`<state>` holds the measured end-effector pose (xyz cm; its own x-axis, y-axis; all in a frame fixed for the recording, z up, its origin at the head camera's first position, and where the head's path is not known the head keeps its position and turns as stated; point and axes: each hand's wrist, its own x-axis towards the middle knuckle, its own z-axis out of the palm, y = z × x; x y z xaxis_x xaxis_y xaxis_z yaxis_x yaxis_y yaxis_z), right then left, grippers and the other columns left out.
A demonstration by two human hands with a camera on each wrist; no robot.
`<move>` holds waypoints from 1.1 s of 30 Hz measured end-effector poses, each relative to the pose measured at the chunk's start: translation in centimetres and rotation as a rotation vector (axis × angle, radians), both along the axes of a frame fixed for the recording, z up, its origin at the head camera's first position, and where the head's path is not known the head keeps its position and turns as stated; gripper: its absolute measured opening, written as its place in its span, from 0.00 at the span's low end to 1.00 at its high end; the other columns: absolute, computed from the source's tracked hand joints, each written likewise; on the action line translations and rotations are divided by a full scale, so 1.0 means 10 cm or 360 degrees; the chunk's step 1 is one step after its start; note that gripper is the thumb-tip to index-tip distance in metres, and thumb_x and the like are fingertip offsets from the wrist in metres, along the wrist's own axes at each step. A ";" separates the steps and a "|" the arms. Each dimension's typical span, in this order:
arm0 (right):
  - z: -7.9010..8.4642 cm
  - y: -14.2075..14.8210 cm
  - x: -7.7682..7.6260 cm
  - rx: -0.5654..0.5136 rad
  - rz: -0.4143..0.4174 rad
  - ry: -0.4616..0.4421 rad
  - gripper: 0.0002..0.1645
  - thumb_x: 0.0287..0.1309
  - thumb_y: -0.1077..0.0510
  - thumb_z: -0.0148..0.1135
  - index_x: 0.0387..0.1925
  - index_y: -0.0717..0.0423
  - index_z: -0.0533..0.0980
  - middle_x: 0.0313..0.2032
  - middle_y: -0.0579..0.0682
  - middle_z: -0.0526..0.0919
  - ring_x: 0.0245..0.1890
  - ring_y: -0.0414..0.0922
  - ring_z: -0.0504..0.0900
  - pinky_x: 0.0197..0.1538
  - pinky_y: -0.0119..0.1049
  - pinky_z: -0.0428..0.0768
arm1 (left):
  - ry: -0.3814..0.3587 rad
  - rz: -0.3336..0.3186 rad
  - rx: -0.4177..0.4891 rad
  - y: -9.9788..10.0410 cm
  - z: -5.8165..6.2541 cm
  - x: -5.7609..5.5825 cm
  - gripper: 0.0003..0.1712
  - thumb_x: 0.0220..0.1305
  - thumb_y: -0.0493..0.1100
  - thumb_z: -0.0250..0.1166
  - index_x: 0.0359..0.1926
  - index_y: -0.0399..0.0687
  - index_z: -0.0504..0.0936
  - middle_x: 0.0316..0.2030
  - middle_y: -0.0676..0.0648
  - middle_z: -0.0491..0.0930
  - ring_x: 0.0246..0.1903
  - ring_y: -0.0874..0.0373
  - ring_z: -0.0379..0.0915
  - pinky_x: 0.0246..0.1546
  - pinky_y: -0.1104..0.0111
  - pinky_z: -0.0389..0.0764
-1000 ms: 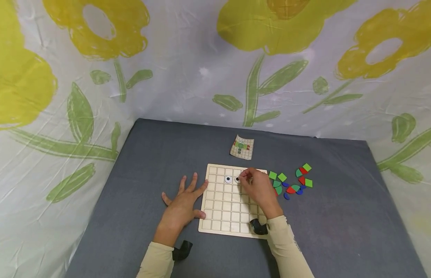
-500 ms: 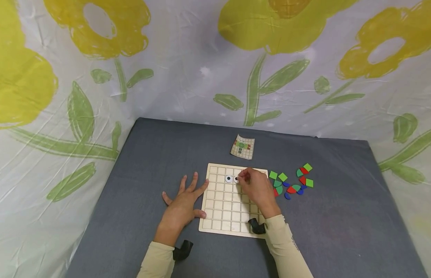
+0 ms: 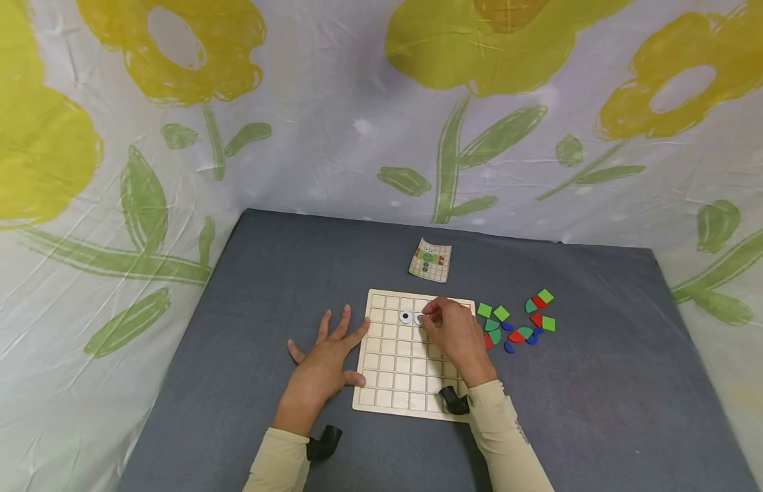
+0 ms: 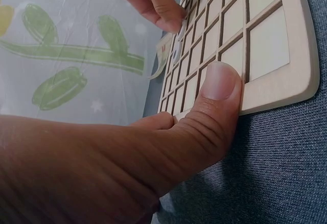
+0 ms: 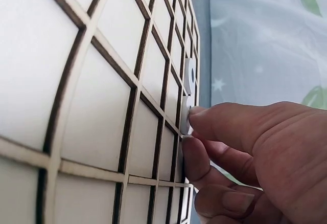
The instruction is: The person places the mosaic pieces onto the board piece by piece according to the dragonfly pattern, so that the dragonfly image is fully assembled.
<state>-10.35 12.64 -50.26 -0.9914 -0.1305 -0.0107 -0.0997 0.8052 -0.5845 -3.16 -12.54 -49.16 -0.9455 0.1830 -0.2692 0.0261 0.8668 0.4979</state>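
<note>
A wooden grid board (image 3: 386,362) lies on the grey cloth. My left hand (image 3: 322,365) is spread at its left side, fingers straight, the thumb (image 4: 220,83) resting on the board's rim in the left wrist view. Over the upper part of the board, my right hand (image 3: 458,335) pinches a round white eye piece (image 5: 186,115) between thumb and index finger. That piece sits at a grid cell, its black pupil mostly covered by a fingertip. Directly to its left, a matching eye piece (image 3: 406,317) lies in its own cell.
Right of the board lie several loose pieces: green squares (image 3: 548,324), red quarter shapes (image 3: 516,336) and blue pieces (image 3: 509,348). Behind the board is a small pattern card (image 3: 430,260) with a curled corner. A flower-printed curtain (image 3: 332,150) stands behind the table.
My right hand stays over the same cell, its wrist shifting slightly left. The pupil of the pinched eye piece, visible before, is now mostly behind the fingertip. My left hand keeps its place.
</note>
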 end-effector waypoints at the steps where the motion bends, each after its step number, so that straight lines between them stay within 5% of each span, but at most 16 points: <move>1: 0.00 0.00 0.00 0.0002 0.0000 -0.0001 0.06 0.65 0.53 0.74 0.38 0.50 0.86 0.31 0.44 0.88 0.30 0.41 0.84 0.32 0.41 0.81 | 0.0001 -0.0001 -0.0001 0.00 0.00 0.00 0.61 0.46 0.51 0.80 0.82 0.67 0.62 0.85 0.47 0.45 0.84 0.38 0.33 0.58 0.11 0.37; 13: -0.01 0.18 0.01 -0.0075 -0.0009 0.0021 0.08 0.71 0.52 0.69 0.42 0.53 0.86 0.35 0.48 0.86 0.26 0.41 0.80 0.29 0.38 0.78 | -0.0008 0.0005 -0.0001 0.01 -0.01 0.01 0.61 0.46 0.51 0.80 0.82 0.67 0.62 0.85 0.48 0.45 0.84 0.38 0.33 0.58 0.11 0.36; 24: 0.05 0.64 0.01 -0.0070 -0.0184 0.0096 0.11 0.72 0.52 0.68 0.45 0.55 0.84 0.37 0.52 0.85 0.16 0.43 0.70 0.20 0.38 0.69 | 0.0009 -0.0006 0.0014 0.01 -0.01 0.01 0.61 0.46 0.51 0.80 0.82 0.67 0.62 0.85 0.47 0.45 0.84 0.38 0.33 0.57 0.11 0.36; 28: 0.06 0.88 0.01 -0.0042 -0.0277 0.0104 0.10 0.73 0.53 0.67 0.47 0.55 0.84 0.38 0.54 0.86 0.15 0.44 0.71 0.18 0.38 0.69 | 0.0001 -0.0008 0.0007 0.00 -0.01 0.00 0.61 0.46 0.51 0.80 0.83 0.67 0.62 0.85 0.47 0.45 0.84 0.38 0.33 0.57 0.11 0.36; 33: 0.05 1.17 0.02 0.0060 -0.0413 0.0156 0.11 0.73 0.54 0.66 0.49 0.56 0.85 0.41 0.57 0.88 0.26 0.50 0.80 0.26 0.46 0.77 | -0.0001 -0.0010 -0.0001 0.00 -0.01 0.00 0.61 0.47 0.52 0.80 0.83 0.67 0.62 0.85 0.47 0.45 0.84 0.38 0.33 0.57 0.11 0.36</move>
